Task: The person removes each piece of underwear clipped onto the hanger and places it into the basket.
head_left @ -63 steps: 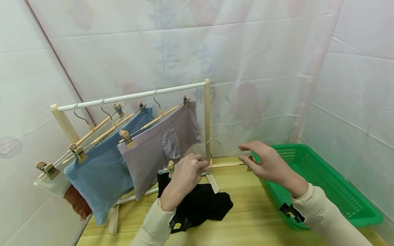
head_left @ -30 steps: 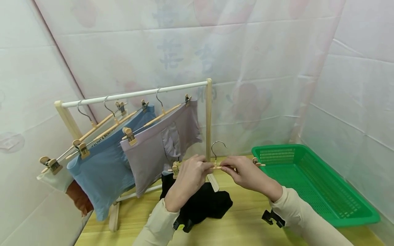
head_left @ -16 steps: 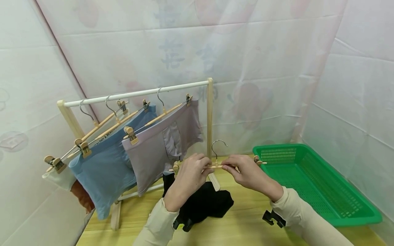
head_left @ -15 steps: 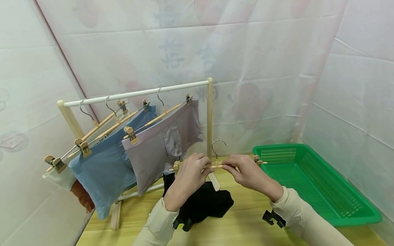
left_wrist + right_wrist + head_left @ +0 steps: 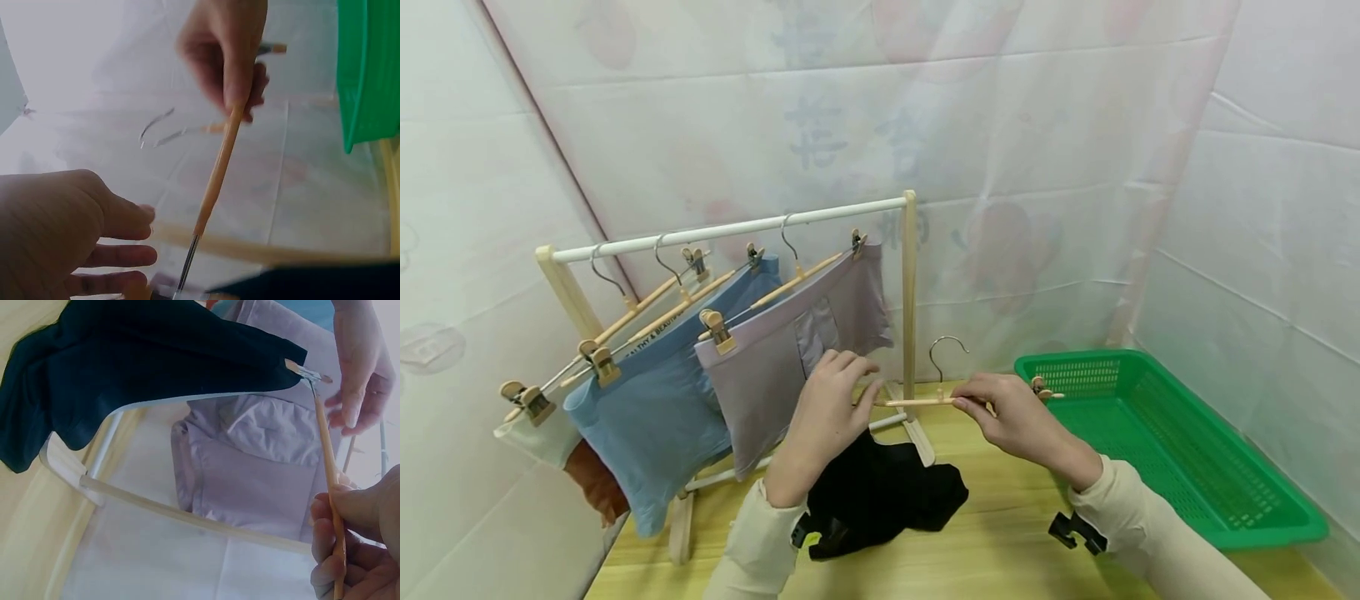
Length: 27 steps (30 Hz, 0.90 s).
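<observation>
My right hand (image 5: 1018, 421) pinches the wooden bar of a clip hanger (image 5: 917, 402) beside its metal hook, thumb and fingers curled round it in the right wrist view. Black underpants (image 5: 880, 492) hang from the hanger's left clip (image 5: 306, 370), their lower part lying on the table in the head view. My left hand (image 5: 827, 417) is near that clipped end, thumb and fingers apart; the left wrist view shows its fingers (image 5: 125, 255) extended beside the metal rod, with a gap to the bar. The right clip (image 5: 1040, 387) holds no cloth.
A rack (image 5: 737, 227) on the left carries lilac boxer briefs (image 5: 760, 392), blue boxer briefs (image 5: 655, 433) and a white and brown garment (image 5: 591, 483) on hangers. On the right, a green basket (image 5: 1210, 417) stands on the wooden table (image 5: 992, 542).
My left hand has let go of the hanger's bar and moved left toward the clipped end. The right hand keeps its grip, and the hanger has shifted slightly right.
</observation>
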### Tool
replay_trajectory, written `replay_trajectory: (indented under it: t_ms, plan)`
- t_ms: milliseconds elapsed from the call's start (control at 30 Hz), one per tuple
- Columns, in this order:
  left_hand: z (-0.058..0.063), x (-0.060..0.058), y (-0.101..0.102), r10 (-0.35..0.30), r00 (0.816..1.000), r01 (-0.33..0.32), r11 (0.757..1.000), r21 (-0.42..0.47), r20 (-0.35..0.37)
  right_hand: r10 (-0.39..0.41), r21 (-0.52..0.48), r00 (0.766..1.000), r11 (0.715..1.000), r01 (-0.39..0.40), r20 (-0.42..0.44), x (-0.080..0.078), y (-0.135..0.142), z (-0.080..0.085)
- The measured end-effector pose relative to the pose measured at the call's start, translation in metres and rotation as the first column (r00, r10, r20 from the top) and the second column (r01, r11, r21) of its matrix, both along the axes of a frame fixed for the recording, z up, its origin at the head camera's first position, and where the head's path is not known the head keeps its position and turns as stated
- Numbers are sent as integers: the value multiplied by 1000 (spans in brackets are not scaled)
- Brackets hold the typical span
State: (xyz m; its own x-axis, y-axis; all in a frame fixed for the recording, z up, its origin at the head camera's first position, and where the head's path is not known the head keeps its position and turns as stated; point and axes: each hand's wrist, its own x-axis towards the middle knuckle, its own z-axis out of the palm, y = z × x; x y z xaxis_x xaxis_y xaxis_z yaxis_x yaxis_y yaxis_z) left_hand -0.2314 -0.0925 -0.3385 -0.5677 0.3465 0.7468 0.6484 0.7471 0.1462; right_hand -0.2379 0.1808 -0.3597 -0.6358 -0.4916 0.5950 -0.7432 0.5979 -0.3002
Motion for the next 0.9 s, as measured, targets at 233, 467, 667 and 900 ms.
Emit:
replay_trajectory:
  t_ms: [233,467,667,900]
  plan:
    - [0,-3,-25,16,982,-18,1000,7,190,-35,-8,999,999,35,10,-1,3,-2]
    - [-6,-4,-35,0,949,-7,1000,21,316,-48,4,998,999,48,34,-3,4,-3]
    - [-11,-8,-38,-52,941,40,998,43,335,-44,-4,998,999,45,46,-2,5,-2]
    - [-17,-15,-39,-120,940,98,992,84,320,-48,-3,997,999,48,57,-3,6,-4]
